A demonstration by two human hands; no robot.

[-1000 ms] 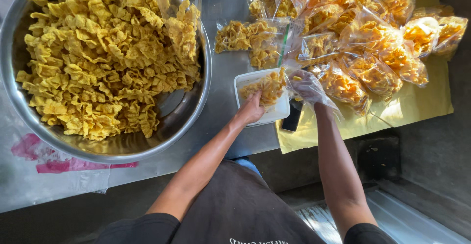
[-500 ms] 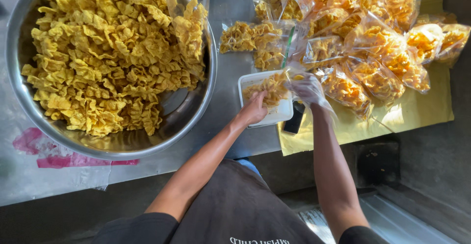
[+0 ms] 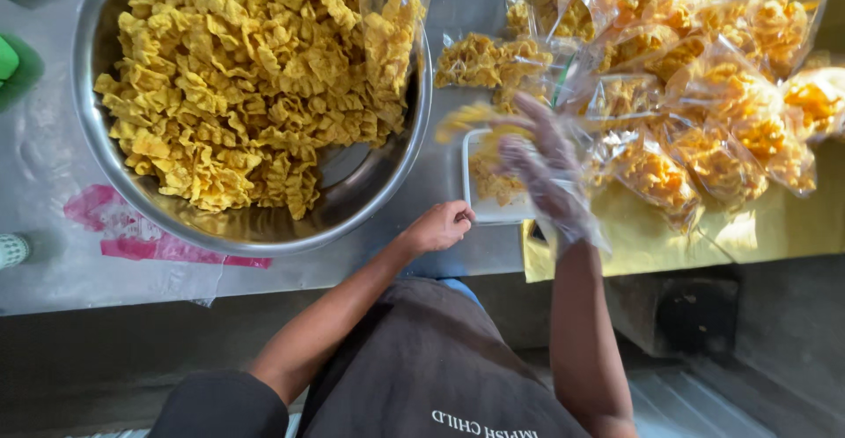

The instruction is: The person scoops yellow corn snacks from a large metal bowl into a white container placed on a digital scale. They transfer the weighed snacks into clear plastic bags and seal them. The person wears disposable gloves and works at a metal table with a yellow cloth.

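Here: one steel bowl (image 3: pixel 97 152) of crackers; one white tray (image 3: pixel 475 143); left hand (image 3: pixel 440 225) curled, empty; gloved right hand (image 3: pixel 546 174) open above tray.

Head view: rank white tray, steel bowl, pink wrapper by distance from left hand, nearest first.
From the left hand:
1. White tray, just to its right, about touching.
2. Steel bowl, rim close on the left.
3. Pink wrapper, far left on the table.

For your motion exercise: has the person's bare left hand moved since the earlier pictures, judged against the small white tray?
Yes. The bare left hand has drawn back from over the small white tray, toward the person, and now sits at its near left corner.
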